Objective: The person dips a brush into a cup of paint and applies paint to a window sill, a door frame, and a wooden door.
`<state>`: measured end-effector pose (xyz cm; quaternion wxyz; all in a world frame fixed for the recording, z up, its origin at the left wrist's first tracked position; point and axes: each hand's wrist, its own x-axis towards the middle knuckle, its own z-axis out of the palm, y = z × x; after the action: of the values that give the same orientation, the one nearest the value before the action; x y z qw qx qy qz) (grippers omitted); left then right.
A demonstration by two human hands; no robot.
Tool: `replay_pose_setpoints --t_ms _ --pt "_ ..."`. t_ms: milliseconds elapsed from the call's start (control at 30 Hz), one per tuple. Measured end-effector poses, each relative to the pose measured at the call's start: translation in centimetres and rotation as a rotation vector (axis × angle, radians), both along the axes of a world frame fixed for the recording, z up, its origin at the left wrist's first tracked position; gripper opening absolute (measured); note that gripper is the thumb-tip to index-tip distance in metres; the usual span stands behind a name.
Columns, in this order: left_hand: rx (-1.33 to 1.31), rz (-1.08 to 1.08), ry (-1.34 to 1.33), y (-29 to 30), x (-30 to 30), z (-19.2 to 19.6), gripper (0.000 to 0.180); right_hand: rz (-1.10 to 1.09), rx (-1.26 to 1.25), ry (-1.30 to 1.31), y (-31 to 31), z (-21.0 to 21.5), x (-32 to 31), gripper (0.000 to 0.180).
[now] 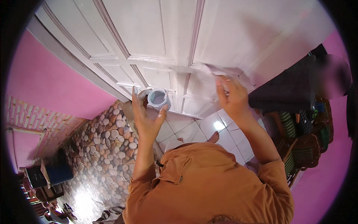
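Observation:
My left hand [147,121] is closed round a small whitish plastic cup [166,104] with pale grey-white paint inside. Paint smears show on its fingertips and thumb. To the right, my right hand [234,95] is raised against the white panelled door [145,30], its fingers pinched on what looks like a paintbrush [209,68]. Motion blurs the brush, and most of its handle is hidden by the fingers. Its pale tip lies at the lower edge of a large door panel.
Light tiles [182,130] cover the floor below the door, meeting a pebble-patterned floor [108,145] on the left. A dark cloth [283,86] hangs at the right, above wooden chairs with striped cushions [304,153]. Pink walls [63,71] flank the door.

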<state>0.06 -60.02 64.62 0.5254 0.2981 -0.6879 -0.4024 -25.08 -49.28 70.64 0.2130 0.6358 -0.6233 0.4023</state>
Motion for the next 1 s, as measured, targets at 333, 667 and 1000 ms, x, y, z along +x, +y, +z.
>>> replay_pose_setpoints --t_ms 333,667,1000 --pt "0.092 0.003 -0.028 0.0 0.6 -1.0 0.104 0.137 0.053 0.035 -1.3 -4.5 3.1 0.024" --pt "0.111 0.003 0.008 0.1 1.0 -1.4 0.104 -0.111 -0.066 -0.052 3.4 -4.1 0.8 0.028" --pt "0.109 -0.019 0.003 -0.4 0.0 -2.0 0.099 -0.082 0.015 0.042 1.7 -6.1 0.7 0.03"
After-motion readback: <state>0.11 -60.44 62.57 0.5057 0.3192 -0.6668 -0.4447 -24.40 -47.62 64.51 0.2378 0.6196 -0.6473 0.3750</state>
